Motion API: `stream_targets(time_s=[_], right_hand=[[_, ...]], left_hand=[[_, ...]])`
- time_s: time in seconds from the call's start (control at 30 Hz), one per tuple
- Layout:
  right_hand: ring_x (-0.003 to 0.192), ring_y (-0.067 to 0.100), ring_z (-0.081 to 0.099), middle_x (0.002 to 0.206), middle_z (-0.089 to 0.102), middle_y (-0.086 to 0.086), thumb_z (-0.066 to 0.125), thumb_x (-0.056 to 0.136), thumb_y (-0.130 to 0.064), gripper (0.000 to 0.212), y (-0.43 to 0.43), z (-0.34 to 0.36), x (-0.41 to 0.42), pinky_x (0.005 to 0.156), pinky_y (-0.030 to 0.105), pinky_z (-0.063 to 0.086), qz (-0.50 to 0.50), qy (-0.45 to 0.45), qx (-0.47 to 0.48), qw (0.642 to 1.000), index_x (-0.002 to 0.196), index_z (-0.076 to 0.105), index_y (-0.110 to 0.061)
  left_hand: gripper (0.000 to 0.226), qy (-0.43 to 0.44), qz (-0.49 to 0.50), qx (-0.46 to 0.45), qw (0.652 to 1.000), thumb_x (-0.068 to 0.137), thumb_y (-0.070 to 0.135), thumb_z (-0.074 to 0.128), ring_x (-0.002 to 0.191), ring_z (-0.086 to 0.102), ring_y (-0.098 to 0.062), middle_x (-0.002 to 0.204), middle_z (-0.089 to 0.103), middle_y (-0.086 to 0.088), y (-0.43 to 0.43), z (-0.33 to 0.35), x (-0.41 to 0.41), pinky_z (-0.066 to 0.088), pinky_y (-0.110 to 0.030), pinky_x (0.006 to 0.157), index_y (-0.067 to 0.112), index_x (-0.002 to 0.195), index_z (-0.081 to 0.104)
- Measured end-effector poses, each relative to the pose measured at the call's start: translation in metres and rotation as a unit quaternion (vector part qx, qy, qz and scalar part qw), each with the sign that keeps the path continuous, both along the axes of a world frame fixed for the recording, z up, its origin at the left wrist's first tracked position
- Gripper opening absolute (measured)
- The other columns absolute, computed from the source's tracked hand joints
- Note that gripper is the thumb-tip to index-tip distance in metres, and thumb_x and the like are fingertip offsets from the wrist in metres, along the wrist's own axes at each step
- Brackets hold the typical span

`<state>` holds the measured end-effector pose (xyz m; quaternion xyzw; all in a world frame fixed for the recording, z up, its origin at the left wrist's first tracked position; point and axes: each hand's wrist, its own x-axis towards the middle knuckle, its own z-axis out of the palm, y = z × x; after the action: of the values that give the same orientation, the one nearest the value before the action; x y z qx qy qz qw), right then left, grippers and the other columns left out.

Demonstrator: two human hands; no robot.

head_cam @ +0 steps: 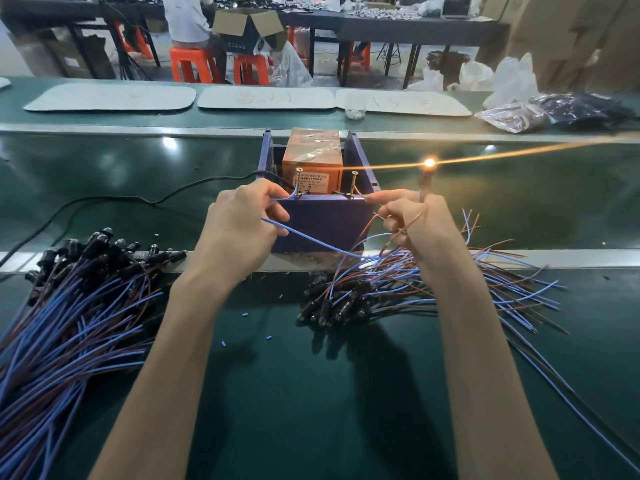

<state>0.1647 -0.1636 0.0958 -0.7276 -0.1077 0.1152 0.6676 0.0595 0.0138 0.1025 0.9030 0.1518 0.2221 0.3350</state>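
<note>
Two light, limp leads: our left hand (239, 220) pinches the blue lead (304, 238) at the left screw (299, 181), our right hand (415, 225) pinches the brown lead (367, 230) and lit lamp (428, 164) by the right screw (354, 183). We'd grip near the tips.

3 white mats (266, 97), clear cup (355, 107), plastic bags (512, 116) beyond

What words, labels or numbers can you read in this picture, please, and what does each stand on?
Nothing can be read for certain.
Orange box in the blue holder: printed label on its front, too blurred to read.
White mats on the far belt: faint red handwriting, illegible.
Open carton at the back: white print, too small.
</note>
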Motion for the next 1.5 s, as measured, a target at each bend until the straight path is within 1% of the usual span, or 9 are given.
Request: stream_targets(time_s=[0.1, 0.27, 0.33, 0.53, 0.67, 0.77, 0.93, 1.33, 1.5], right_hand=[[0.037, 0.000, 0.038, 0.066, 0.051, 0.003, 0.036, 0.091, 0.010, 0.035, 0.001, 0.001, 0.000, 0.035, 0.011, 0.027, 0.001, -0.001, -0.008, 1.000, 0.095, 0.069, 0.001], [0.038, 0.000, 0.040, 0.062, 0.051, 0.001, 0.034, 0.092, 0.008, 0.041, 0.000, 0.003, -0.002, 0.037, 0.010, 0.031, 0.034, -0.010, -0.037, 0.999, 0.076, 0.067, -0.010], [0.041, -0.002, 0.044, 0.063, 0.054, -0.001, 0.037, 0.094, 0.004, 0.037, 0.000, 0.004, -0.002, 0.041, 0.008, 0.034, 0.048, -0.026, -0.076, 0.996, 0.082, 0.070, -0.008], [0.081, 0.009, 0.057, 0.079, 0.066, -0.003, 0.059, 0.093, -0.031, 0.021, -0.005, -0.001, -0.002, 0.070, 0.019, 0.042, 0.056, -0.082, -0.205, 0.974, 0.089, 0.074, -0.016], [0.050, -0.008, 0.049, 0.044, 0.053, -0.018, 0.063, 0.091, -0.019, 0.010, -0.008, 0.000, -0.002, 0.057, 0.008, 0.037, 0.056, -0.097, -0.176, 0.978, 0.093, 0.070, -0.026], [0.045, -0.004, 0.047, 0.052, 0.061, -0.015, 0.057, 0.094, -0.023, 0.014, -0.009, 0.003, -0.001, 0.053, 0.016, 0.037, 0.017, -0.085, -0.145, 0.986, 0.089, 0.071, -0.026], [0.037, 0.001, 0.043, 0.051, 0.061, -0.009, 0.054, 0.096, -0.038, 0.029, -0.010, 0.009, -0.003, 0.038, 0.012, 0.034, -0.013, -0.049, -0.070, 0.996, 0.082, 0.072, -0.020], [0.041, 0.004, 0.052, 0.052, 0.057, -0.004, 0.054, 0.093, -0.044, 0.040, -0.009, 0.013, -0.008, 0.041, 0.012, 0.039, -0.013, -0.021, 0.013, 1.000, 0.084, 0.070, -0.009], [0.043, 0.004, 0.053, 0.051, 0.056, -0.004, 0.054, 0.092, -0.046, 0.045, -0.009, 0.016, -0.010, 0.044, 0.011, 0.043, -0.016, -0.008, 0.055, 0.998, 0.087, 0.070, -0.004]], left_hand=[[0.045, 0.003, -0.004, 0.003, 1.000, 0.076, -0.013, 0.043, 0.078, 0.064, -0.025, 0.072, 0.060, 0.015, 0.000, 0.001, -0.001, 0.050, -0.041, 0.084, 0.011, 0.108, 0.064], [0.043, 0.055, -0.015, -0.011, 0.998, 0.074, -0.010, 0.044, 0.084, 0.068, -0.025, 0.074, 0.065, 0.012, 0.002, 0.004, -0.005, 0.052, -0.040, 0.084, 0.022, 0.095, 0.064], [0.043, 0.094, -0.033, -0.014, 0.995, 0.074, -0.009, 0.045, 0.084, 0.067, -0.023, 0.075, 0.066, 0.012, 0.003, 0.005, -0.006, 0.052, -0.038, 0.082, 0.026, 0.091, 0.063], [0.038, 0.165, -0.044, 0.012, 0.985, 0.080, 0.001, 0.043, 0.093, 0.063, -0.022, 0.081, 0.067, 0.012, 0.005, 0.004, -0.006, 0.051, -0.041, 0.085, 0.033, 0.094, 0.059], [0.040, 0.191, -0.030, 0.013, 0.981, 0.083, 0.005, 0.038, 0.094, 0.064, -0.021, 0.089, 0.069, 0.009, 0.008, 0.002, -0.006, 0.053, -0.041, 0.084, 0.040, 0.087, 0.057], [0.038, 0.202, -0.012, 0.012, 0.979, 0.082, 0.007, 0.038, 0.098, 0.063, -0.023, 0.102, 0.067, 0.002, 0.010, 0.002, -0.006, 0.052, -0.040, 0.085, 0.040, 0.078, 0.057], [0.032, 0.235, -0.003, 0.025, 0.972, 0.088, 0.013, 0.040, 0.089, 0.065, -0.024, 0.090, 0.070, 0.001, 0.013, 0.000, -0.005, 0.053, -0.036, 0.081, 0.034, 0.074, 0.060], [0.023, 0.278, -0.028, 0.033, 0.960, 0.089, 0.020, 0.051, 0.097, 0.061, -0.022, 0.092, 0.068, 0.005, 0.009, 0.003, -0.006, 0.050, -0.039, 0.090, 0.039, 0.077, 0.056], [0.019, 0.318, -0.059, 0.032, 0.946, 0.074, 0.027, 0.047, 0.092, 0.064, -0.019, 0.084, 0.070, 0.011, 0.007, 0.006, -0.010, 0.052, -0.039, 0.087, 0.036, 0.081, 0.062]])
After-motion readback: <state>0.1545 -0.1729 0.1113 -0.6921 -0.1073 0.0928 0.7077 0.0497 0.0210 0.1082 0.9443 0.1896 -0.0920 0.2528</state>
